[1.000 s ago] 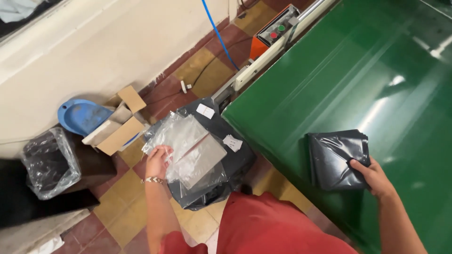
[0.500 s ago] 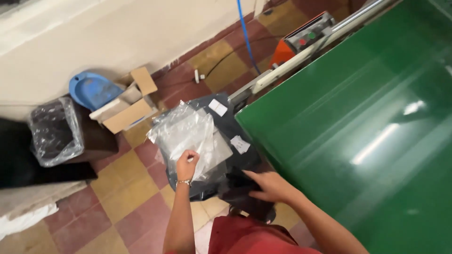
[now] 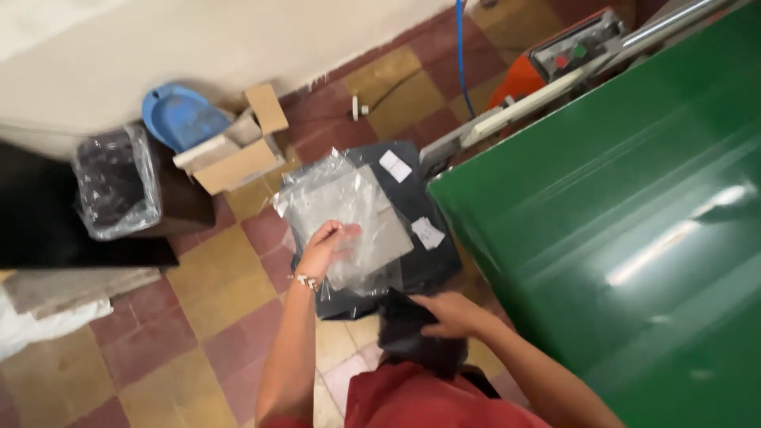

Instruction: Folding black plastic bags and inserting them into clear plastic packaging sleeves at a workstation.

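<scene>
The right hand point(image 3: 450, 313) is now gripping the folded black item point(image 3: 408, 333) just below the black bin point(image 3: 432, 265), having carried it off the green surface point(image 3: 618, 222). The left hand point(image 3: 326, 247) is still pinching the clear plastic bag point(image 3: 349, 214) above that bin.

our left hand point(image 3: 329, 246) grips a plastic bag point(image 3: 349, 214) over a stack of packets point(image 3: 396, 238) on the floor, left of the conveyor table point(image 3: 618, 238). our right hand point(image 3: 448, 313) rests on a dark packet point(image 3: 408, 333) nearer us. a lined bin point(image 3: 111, 190) and cardboard box point(image 3: 234, 154) sit further left.
</scene>
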